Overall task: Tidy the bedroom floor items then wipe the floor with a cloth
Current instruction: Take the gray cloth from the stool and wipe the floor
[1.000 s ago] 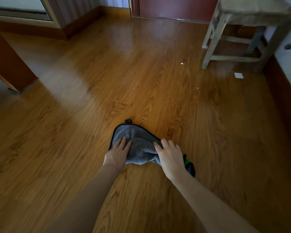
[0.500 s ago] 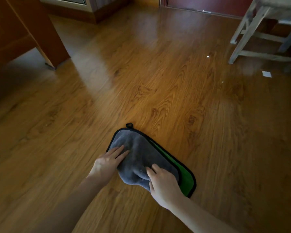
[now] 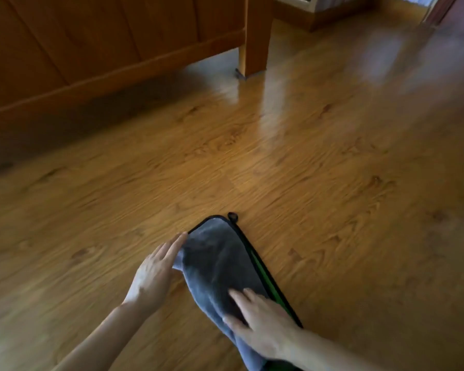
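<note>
Since the earlier frame our view has swung left and the wooden chair has gone from sight; now the wooden bed frame (image 3: 113, 49) fills the far side. Going by the bed frame as landmark, the glossy wood-grain plank floor (image 3: 332, 170) spreads out in front of it, and the grey microfibre cloth with black trim and a green underside (image 3: 220, 261) lies flat on the floor well out from the bed's corner leg. Our left hand (image 3: 156, 274) rests open at the cloth's bed-side edge; our right hand (image 3: 263, 325) presses flat on its near end, neither grip clenched. We judge tidying done here, with wiping under way and much floor left.
</note>
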